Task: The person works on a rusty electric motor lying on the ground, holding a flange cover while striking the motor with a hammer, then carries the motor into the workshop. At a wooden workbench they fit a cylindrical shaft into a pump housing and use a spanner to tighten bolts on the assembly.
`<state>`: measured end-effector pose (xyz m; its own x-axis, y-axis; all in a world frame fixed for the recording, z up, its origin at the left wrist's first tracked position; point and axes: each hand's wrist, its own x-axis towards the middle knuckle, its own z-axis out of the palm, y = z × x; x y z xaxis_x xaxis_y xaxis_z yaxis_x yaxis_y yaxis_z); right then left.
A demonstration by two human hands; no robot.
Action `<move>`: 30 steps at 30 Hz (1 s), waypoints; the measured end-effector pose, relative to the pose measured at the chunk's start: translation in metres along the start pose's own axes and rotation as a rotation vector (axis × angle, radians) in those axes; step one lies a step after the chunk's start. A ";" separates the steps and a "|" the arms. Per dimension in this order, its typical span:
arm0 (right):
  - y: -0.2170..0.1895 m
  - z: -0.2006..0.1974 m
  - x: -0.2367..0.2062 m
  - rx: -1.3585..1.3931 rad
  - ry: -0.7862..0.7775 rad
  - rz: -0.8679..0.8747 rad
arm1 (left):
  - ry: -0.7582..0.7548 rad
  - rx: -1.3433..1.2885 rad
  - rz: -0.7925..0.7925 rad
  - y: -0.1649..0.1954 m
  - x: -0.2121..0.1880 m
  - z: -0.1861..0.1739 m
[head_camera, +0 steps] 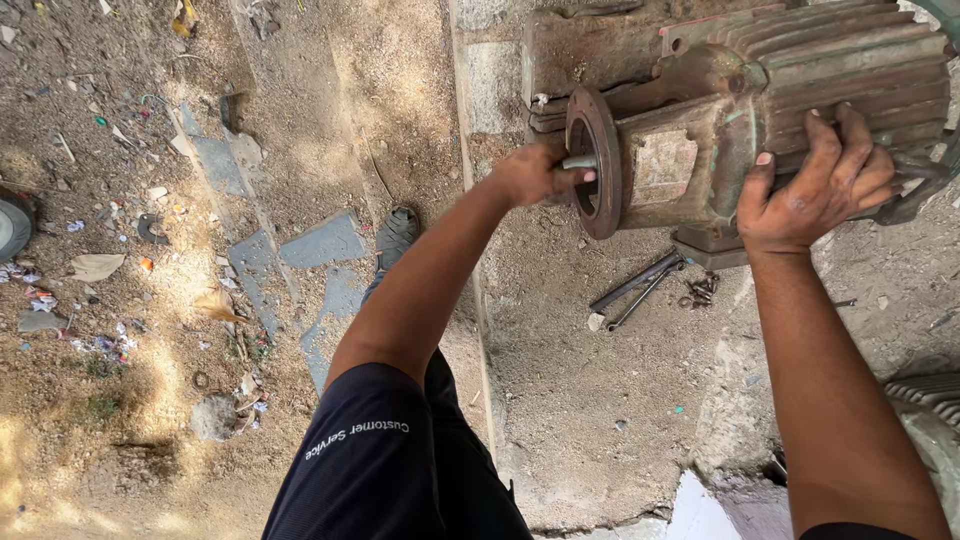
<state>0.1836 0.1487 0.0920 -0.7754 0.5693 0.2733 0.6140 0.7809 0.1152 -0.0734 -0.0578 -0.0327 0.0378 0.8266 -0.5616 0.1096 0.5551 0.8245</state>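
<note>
A rusty, ribbed electric motor [800, 100] lies on a raised concrete slab [600, 400], its round flange [597, 160] facing left. My left hand [535, 172] is closed around the grey shaft [578, 161] that sticks out of the flange's middle. My right hand [820, 185] rests spread on the motor's ribbed side, its fingers gripping over the fins. Both forearms reach up from the bottom of the view.
Two long metal bolts [635, 288] and a small heap of nuts [700, 290] lie on the slab under the motor. To the left is dirt ground with litter, broken grey tile pieces [320, 242] and my shoe [396, 236]. Another ribbed part [925, 395] shows at the right edge.
</note>
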 end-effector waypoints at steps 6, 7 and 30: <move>-0.001 -0.002 0.003 -0.008 -0.013 -0.002 | 0.576 0.642 0.363 -0.001 -0.026 0.028; -0.002 -0.002 0.003 -0.009 -0.004 0.004 | 0.691 0.699 0.423 -0.001 -0.027 0.029; 0.001 0.001 0.001 -0.030 -0.007 -0.015 | -0.061 -0.013 -0.094 0.010 0.008 0.001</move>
<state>0.1835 0.1504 0.0917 -0.7853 0.5596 0.2649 0.6066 0.7811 0.1480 -0.0706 -0.0456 -0.0289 0.0880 0.7642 -0.6390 0.1026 0.6311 0.7689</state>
